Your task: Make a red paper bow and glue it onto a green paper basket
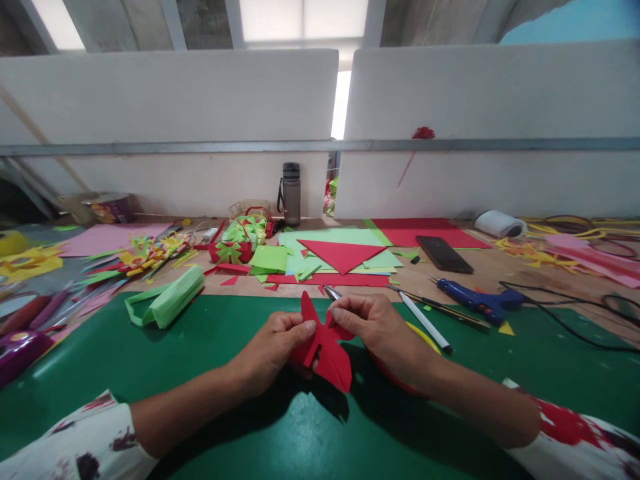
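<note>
A red paper cut-out flower with several pointed petals is held above the green mat. My left hand grips its left side, thumb on top and fingers behind. At the upper right petal, my right hand pinches the paper between thumb and index finger. A metal pointed tip shows just past my right hand, and a curved yellow and red handle lies behind the palm and wrist. They look like scissors; whether the hand holds them is hidden.
Beyond the mat are a red paper triangle, light green sheets, a red and green paper basket and a bottle. A marker, blue glue gun and phone lie right; a folded green paper piece lies left.
</note>
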Demonstrator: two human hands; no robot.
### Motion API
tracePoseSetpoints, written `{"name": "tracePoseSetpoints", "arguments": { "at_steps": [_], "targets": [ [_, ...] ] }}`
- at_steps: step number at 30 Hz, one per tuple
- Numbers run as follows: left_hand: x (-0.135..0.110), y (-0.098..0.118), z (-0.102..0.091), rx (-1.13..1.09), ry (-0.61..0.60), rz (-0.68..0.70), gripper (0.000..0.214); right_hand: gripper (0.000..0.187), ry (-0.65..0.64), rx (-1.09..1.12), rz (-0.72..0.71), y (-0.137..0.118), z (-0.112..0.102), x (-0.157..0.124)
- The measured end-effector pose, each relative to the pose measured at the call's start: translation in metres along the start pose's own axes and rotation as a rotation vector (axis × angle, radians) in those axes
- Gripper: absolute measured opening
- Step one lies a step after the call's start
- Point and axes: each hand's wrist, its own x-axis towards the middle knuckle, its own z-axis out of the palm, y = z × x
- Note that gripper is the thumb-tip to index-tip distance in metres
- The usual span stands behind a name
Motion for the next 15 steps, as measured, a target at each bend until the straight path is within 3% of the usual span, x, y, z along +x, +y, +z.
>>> {"name": "tracePoseSetpoints", "arguments": {
  "at_steps": [5,15],
  "targets": [
    [0.0007,-0.0004,0.0015,-0.024,-0.009,0.014,0.037,0.029,0.007,0.018,-0.001,-0.0004,0.0012,-0.0012],
    [0.0017,-0.0014,-0.0008,-0.015,-0.046,0.041,0.027,0.013,0.011,-0.020,0.005,-0.0008,-0.0004,0.0002]
  ]
}}
